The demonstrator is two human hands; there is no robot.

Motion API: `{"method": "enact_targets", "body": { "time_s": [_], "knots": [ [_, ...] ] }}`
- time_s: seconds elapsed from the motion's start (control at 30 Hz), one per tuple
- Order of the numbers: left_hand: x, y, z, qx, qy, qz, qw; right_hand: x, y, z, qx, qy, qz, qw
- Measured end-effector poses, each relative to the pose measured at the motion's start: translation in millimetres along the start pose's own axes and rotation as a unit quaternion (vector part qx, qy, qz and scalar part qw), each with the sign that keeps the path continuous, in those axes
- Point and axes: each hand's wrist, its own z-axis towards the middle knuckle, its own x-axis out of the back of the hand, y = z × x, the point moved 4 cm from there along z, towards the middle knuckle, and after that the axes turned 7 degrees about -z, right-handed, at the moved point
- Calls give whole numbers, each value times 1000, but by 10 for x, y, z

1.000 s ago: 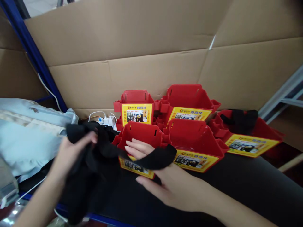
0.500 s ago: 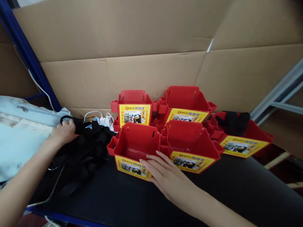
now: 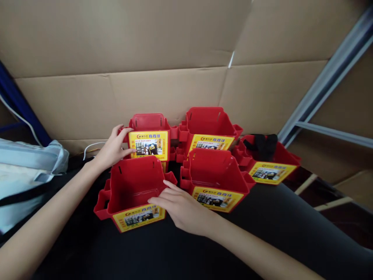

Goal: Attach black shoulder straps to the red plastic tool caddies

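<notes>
Several red plastic bins with yellow picture labels stand in two rows. My left hand is closed round the left side of the back left bin, thumb against its label and fingers over the side pocket. In front of it, the front left bin sits at an angle. My right hand grips that bin at its right front corner, with the fingertips over the rim. Beside it are the front middle bin and, behind, the back middle bin.
A right-hand bin holds black straps. Cardboard covers the back. On the left lie a pale blue bag and dark material; a grey metal frame rises at right. Everything rests on a black surface.
My left hand has gone from the black straps to the back left bin. The front left bin has shifted left and turned, with my right hand on it. The view has swung right.
</notes>
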Motion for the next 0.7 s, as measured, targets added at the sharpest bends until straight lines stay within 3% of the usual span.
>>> {"method": "enact_targets", "body": {
  "time_s": [0.27, 0.43, 0.53, 0.7],
  "knots": [
    [76, -57, 191, 20, 95, 3, 995, -143, 156, 53, -79, 53, -82, 992],
    [2, -97, 251, 41, 55, 23, 997, -172, 237, 112, -129, 63, -103, 984],
    [-37, -101, 191, 17, 31, 29, 999, -211, 250, 159, -138, 58, -109, 983],
    [-53, -38, 41, -19, 64, 33, 997, -73, 115, 78, -108, 80, -108, 985]
  ]
}}
